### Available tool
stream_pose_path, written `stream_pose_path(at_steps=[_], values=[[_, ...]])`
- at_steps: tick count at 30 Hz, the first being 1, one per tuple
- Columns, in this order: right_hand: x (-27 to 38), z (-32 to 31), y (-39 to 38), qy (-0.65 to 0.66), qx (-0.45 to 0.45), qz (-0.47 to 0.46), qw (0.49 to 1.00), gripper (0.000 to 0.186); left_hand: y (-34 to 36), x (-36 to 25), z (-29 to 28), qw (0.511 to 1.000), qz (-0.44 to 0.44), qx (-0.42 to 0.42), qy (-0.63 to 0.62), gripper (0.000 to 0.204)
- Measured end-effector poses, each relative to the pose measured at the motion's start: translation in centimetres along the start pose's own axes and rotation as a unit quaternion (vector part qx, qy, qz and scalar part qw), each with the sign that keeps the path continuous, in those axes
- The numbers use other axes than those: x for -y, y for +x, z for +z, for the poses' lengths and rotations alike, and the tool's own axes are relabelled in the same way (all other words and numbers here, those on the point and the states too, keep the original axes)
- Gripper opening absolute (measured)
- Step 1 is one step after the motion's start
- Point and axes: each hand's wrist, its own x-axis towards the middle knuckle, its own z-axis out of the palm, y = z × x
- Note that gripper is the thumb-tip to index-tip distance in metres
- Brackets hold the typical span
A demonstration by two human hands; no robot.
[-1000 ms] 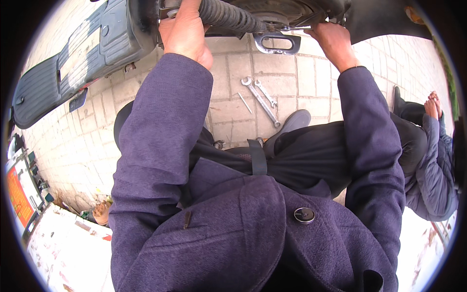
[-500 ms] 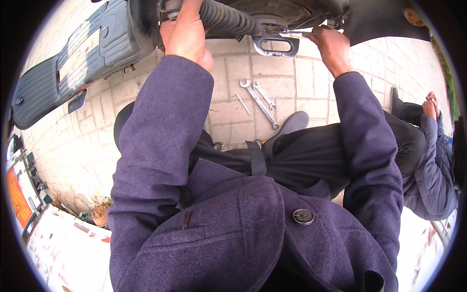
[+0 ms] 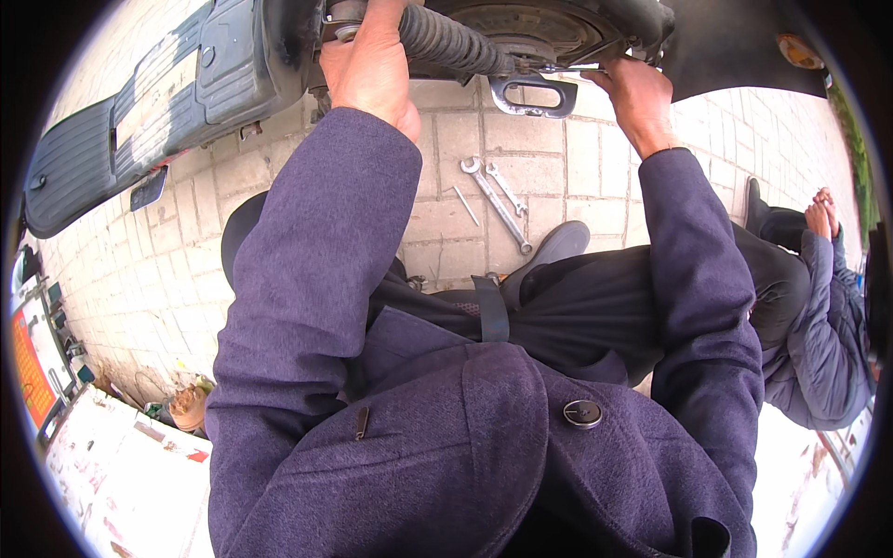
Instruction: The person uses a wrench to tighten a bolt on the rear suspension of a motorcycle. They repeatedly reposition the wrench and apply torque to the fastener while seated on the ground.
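Observation:
A scooter lies tipped at the top of the head view, its dark seat (image 3: 112, 149) at the left and its underside facing me. My left hand (image 3: 367, 65) grips a metal part next to a black ribbed hose (image 3: 451, 46). My right hand (image 3: 633, 88) is closed on a thin metal tool (image 3: 567, 68) set against the scooter just above a grey metal bracket (image 3: 530, 93). Both arms wear purple coat sleeves.
Two wrenches (image 3: 498, 195) and a thin rod (image 3: 465, 205) lie on the paved ground between my arms, near my shoe (image 3: 553, 246). Another person in a purple jacket (image 3: 823, 316) squats at the right. Boxes and clutter (image 3: 112, 446) sit at the lower left.
My right hand has moved left and up along the scooter's underside to the spot above the grey bracket, where it now holds the thin tool. My left hand has kept its grip.

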Motion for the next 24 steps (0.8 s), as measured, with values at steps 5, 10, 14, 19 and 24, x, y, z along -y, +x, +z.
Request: stream_pose_path(at_steps=[5,10,14,19,24], values=[[0.5,-0.7,0.1,-0.033,0.041,0.019,0.998,0.038,-0.5,-0.1,0.6,0.999,0.013,-0.035,0.014,0.029],[0.2,-1.4,1.6,0.045,0.097,0.074,0.991,0.047,-0.2,0.0,0.3,0.998,0.006,-0.044,0.041,0.027],[-1.3,-2.2,3.1,0.280,0.261,0.209,0.900,0.055,-0.2,-0.1,-0.1,0.998,-0.001,-0.013,0.062,0.032],[-1.6,-1.8,3.1,0.313,0.255,0.184,0.896,0.057,-0.4,0.3,0.6,0.999,0.017,-0.028,0.035,0.015],[-1.4,-1.0,3.1,0.337,0.246,0.196,0.887,0.053,-0.4,0.1,0.7,0.999,0.015,-0.036,0.033,0.011]])
